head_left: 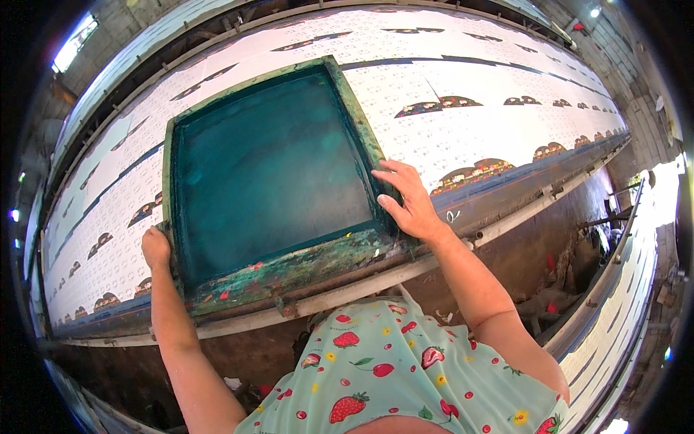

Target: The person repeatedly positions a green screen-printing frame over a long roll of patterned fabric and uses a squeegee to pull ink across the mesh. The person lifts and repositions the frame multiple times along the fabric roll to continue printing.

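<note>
A square printing screen [271,170] with a worn, paint-stained green frame and a dark teal, glossy inner surface lies on a long table of white patterned sheets [520,130]. My left hand [156,249] has its fingers curled round the frame's left side, near the lower corner. My right hand [408,199] rests against the right side of the frame, thumb and fingers apart and slightly bent. The screen's near side sits by a pale metal rail [325,294] along the table edge.
My patterned mint garment fills the bottom centre. Another long printing table [607,325] with white sheets curves along the right. A further rail and pale surface run along the far side. Clutter [585,253] lies in the dim gap at the right, beneath the table edge.
</note>
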`<state>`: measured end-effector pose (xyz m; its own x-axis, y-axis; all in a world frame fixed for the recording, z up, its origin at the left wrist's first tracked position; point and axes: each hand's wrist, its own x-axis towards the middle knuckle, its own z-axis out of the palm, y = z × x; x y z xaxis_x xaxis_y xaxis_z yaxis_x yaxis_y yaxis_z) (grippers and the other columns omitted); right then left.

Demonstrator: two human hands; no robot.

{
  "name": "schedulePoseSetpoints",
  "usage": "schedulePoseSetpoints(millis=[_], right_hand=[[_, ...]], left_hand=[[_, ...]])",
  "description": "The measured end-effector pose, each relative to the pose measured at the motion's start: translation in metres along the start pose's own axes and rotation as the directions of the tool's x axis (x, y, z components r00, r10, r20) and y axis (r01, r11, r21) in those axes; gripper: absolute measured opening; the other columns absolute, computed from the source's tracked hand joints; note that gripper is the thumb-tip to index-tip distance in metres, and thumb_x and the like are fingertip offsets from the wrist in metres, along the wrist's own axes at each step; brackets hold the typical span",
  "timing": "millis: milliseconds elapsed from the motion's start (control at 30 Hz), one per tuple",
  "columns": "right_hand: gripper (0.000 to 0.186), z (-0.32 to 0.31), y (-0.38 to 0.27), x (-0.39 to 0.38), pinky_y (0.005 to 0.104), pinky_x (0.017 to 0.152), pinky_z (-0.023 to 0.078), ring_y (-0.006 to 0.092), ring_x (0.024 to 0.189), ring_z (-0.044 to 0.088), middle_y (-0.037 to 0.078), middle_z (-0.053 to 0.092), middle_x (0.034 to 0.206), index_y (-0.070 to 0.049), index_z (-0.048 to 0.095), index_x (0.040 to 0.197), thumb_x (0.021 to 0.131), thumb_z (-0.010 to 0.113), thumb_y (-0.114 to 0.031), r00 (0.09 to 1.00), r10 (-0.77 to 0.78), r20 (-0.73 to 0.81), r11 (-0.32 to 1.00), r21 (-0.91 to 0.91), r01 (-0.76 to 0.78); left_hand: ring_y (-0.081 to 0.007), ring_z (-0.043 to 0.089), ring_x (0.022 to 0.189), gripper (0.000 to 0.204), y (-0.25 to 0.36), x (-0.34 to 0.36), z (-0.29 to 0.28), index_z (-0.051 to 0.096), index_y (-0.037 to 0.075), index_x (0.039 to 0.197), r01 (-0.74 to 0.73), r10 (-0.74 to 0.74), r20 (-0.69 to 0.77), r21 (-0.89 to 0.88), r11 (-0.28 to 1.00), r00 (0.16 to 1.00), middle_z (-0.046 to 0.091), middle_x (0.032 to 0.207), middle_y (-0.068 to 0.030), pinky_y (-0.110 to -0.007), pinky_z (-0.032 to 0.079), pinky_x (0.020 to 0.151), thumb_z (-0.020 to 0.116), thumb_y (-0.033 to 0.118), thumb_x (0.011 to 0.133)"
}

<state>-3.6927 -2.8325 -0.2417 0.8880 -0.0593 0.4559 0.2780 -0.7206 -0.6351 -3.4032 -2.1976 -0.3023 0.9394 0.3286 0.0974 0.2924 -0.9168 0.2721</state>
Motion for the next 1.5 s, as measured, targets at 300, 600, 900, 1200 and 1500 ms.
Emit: schedulePoseSetpoints(millis=[300,600,900,1200,1500], right_hand=[[0.059,0.028,0.065,0.008,0.0497,0.130,0.038,0.0360,0.156,0.047,0.021,0.049,0.167,-0.004,0.056,0.162,0.111,0.067,-0.031,0.969,0.247,-0.019,0.907,0.357,-0.225],[0.056,0.038,0.083,-0.010,0.0454,0.126,0.046,0.0303,0.147,0.061,0.018,0.067,0.154,0.004,0.063,0.154,0.113,0.070,-0.033,0.792,0.603,-0.096,0.513,0.807,-0.293],[0.081,-0.008,0.015,0.041,0.0440,0.124,0.043,0.0265,0.140,0.060,0.016,0.055,0.167,0.002,0.053,0.163,0.109,0.064,-0.056,0.833,0.540,0.115,0.350,0.870,-0.347],[0.081,-0.079,0.035,0.060,0.0399,0.113,0.046,0.0203,0.126,0.060,0.011,0.055,0.167,-0.002,0.051,0.168,0.108,0.065,-0.055,0.869,0.492,0.051,0.386,0.882,-0.271],[0.067,-0.266,0.175,0.055,0.0414,0.106,0.054,0.0244,0.129,0.064,0.012,0.067,0.147,-0.005,0.061,0.160,0.108,0.067,-0.047,0.899,0.430,0.080,0.551,0.766,-0.331]], left_hand=[[-0.0552,0.073,0.109,0.072,-0.013,0.011,0.007,0.078,-0.012,0.111,0.049,-0.043,0.039,-0.153,0.987,0.998,0.077,0.112,-0.0381,-0.059,0.053,0.100,0.045,0.052,0.117],[-0.0236,0.064,0.081,0.083,-0.012,0.003,0.011,0.079,-0.010,0.102,0.199,-0.072,0.242,-0.554,0.808,0.967,0.075,0.089,-0.0131,-0.043,0.052,0.082,0.052,0.068,0.115],[-0.0216,0.059,0.069,0.081,-0.035,0.020,0.015,0.080,-0.006,0.093,0.143,-0.041,0.216,-0.482,0.865,0.976,0.069,0.078,-0.0076,-0.042,0.050,0.070,0.059,0.070,0.110],[-0.0226,0.068,0.071,0.080,0.070,-0.024,-0.038,0.086,-0.001,0.098,0.392,-0.143,0.391,-0.686,0.613,0.909,0.075,0.081,-0.0098,-0.039,0.056,0.071,0.064,0.076,0.104],[-0.0256,0.075,0.088,0.082,0.257,-0.110,-0.048,0.082,0.003,0.110,0.459,0.024,0.506,-0.801,0.384,0.862,0.081,0.098,-0.0106,-0.037,0.059,0.090,0.059,0.081,0.101]])
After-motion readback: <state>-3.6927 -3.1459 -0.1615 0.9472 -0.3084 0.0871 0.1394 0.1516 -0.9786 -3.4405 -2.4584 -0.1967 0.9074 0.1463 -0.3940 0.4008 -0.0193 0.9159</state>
